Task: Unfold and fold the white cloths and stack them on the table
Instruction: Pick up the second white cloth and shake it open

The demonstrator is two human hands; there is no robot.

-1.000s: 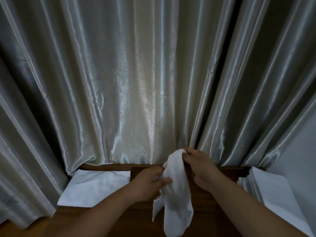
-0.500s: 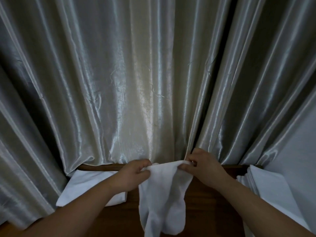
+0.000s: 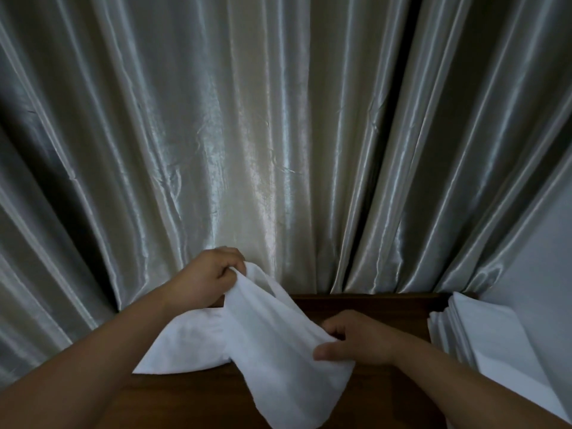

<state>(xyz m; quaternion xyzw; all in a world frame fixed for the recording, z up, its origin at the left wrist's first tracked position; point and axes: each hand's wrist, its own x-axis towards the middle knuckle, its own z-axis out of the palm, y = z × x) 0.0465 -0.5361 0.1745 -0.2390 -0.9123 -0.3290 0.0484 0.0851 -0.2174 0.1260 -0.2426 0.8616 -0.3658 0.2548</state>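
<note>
A white cloth (image 3: 272, 345) hangs between my two hands above the dark wooden table (image 3: 371, 308). My left hand (image 3: 210, 277) pinches its upper corner, raised near the curtain. My right hand (image 3: 356, 339) grips its lower right edge, closer to me. The cloth slants down from left to right and its free end drapes to the bottom of the view. A flat folded white cloth (image 3: 182, 345) lies on the table at the left, partly hidden behind the held cloth. A stack of several white cloths (image 3: 483, 339) sits at the table's right side.
A shiny grey curtain (image 3: 278, 134) hangs right behind the table and fills most of the view. A pale wall (image 3: 544, 258) rises at the far right beside the stack. Bare dark wood shows between the two cloth piles.
My hands have moved apart along the cloth. The left hand rose and shifted left; the right hand dropped toward me. The cloth now spreads slanted instead of hanging from one level edge.
</note>
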